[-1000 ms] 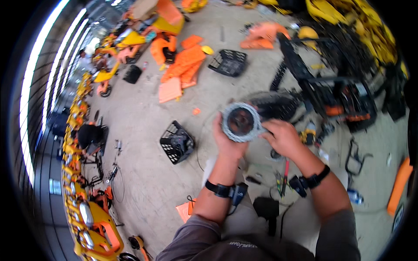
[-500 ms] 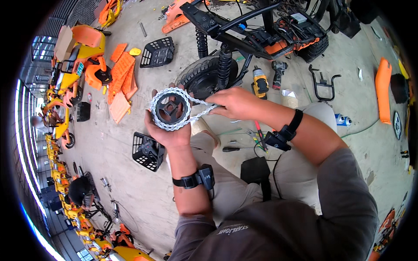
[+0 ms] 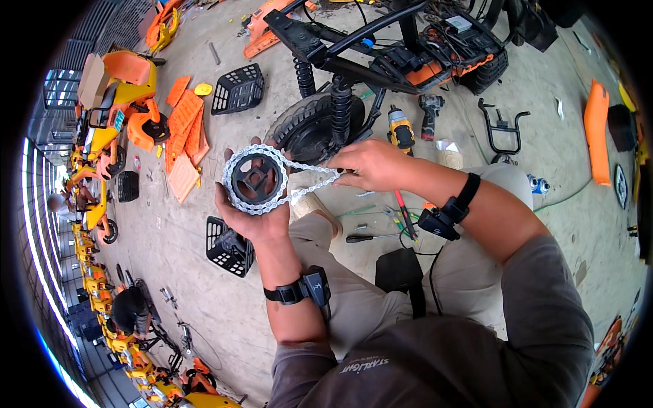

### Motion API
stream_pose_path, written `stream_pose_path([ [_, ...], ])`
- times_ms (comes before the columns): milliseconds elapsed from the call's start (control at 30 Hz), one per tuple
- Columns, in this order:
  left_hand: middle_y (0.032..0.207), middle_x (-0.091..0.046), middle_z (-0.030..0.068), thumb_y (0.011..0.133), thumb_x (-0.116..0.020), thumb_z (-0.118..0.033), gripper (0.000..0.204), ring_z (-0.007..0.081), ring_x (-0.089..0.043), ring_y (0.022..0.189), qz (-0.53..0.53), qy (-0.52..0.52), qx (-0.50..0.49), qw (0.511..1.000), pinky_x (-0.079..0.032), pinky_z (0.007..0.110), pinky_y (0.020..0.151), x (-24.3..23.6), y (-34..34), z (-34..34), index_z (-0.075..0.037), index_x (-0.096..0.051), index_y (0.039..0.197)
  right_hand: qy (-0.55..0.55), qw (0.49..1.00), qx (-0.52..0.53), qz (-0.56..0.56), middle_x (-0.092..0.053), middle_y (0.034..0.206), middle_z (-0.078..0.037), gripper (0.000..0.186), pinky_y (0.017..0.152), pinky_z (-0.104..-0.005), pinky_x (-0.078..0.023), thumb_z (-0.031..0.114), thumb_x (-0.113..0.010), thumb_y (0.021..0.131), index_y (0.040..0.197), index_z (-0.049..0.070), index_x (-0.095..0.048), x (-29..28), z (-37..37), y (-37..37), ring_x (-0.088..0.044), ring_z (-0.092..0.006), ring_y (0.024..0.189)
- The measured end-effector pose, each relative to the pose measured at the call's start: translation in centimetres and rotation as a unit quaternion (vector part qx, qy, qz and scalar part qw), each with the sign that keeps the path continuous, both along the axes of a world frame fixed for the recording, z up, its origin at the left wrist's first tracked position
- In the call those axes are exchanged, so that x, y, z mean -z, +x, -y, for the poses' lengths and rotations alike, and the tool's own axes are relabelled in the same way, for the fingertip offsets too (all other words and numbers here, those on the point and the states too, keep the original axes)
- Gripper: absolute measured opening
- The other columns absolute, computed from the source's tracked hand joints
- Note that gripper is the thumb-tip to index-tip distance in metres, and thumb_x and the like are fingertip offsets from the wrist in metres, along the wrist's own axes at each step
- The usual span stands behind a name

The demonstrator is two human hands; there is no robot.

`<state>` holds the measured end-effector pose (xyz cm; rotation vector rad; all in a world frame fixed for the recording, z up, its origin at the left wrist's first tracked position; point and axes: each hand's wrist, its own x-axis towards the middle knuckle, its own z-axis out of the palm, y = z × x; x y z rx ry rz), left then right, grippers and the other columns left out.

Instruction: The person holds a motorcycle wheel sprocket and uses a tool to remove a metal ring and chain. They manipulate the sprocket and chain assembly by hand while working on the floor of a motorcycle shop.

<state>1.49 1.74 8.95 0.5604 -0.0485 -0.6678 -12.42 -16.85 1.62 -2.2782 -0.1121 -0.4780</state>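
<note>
My left hand (image 3: 257,226) is palm up, cupped under a black sprocket (image 3: 255,178) with its fingers curled behind the far rim. A silver chain (image 3: 257,209) wraps around the sprocket's edge. From there, two strands of the chain run right and come together at my right hand (image 3: 375,164). Thumb and fingers of that hand pinch the chain's far end, holding the strands stretched out. The very tip of the chain is hidden by these fingers. Both hands are above the floor, in front of the wheel (image 3: 282,126) of a stripped black vehicle frame (image 3: 340,58).
Two drills, a yellow one (image 3: 400,129) and a dark one (image 3: 429,117), lie beside the frame. A screwdriver (image 3: 371,238) and red-handled pliers (image 3: 406,214) are near my feet. Black baskets (image 3: 238,88) and orange panels (image 3: 182,129) lie to the left. Another person (image 3: 129,309) is at lower left.
Both hands, with the sprocket and chain, have shifted slightly left and down in view. The two chain strands between the hands look longer and more spread apart.
</note>
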Motion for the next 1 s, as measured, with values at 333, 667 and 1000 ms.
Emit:
stream_pose_path([
  [333, 0.153, -0.038, 0.0273, 0.094, -0.048, -0.054, 0.065, 0.0497, -0.035, 0.142, 0.014, -0.008, 0.000, 1.000, -0.026, 0.071, 0.114, 0.6, 0.8, 0.3, -0.018, -0.047, 0.148, 0.031, 0.999, -0.007, -0.040, -0.073, 0.105, -0.010, 0.029, 0.079, -0.0442, -0.055, 0.025, -0.073, 0.087, 0.111, 0.009, -0.073, -0.9, -0.1, 0.4, -0.069, -0.0338, 0.094],
  [667, 0.151, -0.040, 0.0271, 0.095, -0.049, -0.053, 0.064, 0.0498, -0.038, 0.139, 0.002, -0.010, -0.020, 1.000, -0.028, 0.072, 0.112, 0.6, 1.3, 0.2, -0.020, -0.045, 0.149, 0.024, 1.000, -0.007, 0.010, -0.074, 0.098, -0.013, 0.030, 0.073, -0.0422, -0.056, 0.009, -0.073, 0.083, 0.113, 0.010, -0.074, 0.2, -0.4, 1.2, -0.071, -0.0334, 0.087],
  [1000, 0.153, -0.039, 0.0262, 0.096, -0.044, -0.053, 0.064, 0.0496, -0.037, 0.140, 0.022, 0.002, -0.038, 0.999, -0.029, 0.070, 0.113, 0.6, 1.2, 0.1, -0.022, -0.041, 0.152, 0.009, 0.997, 0.025, -0.069, -0.074, 0.092, -0.013, 0.021, 0.071, -0.0456, -0.055, 0.026, -0.069, 0.087, 0.100, 0.010, -0.075, -0.7, -0.4, 1.0, -0.070, -0.0352, 0.082],
])
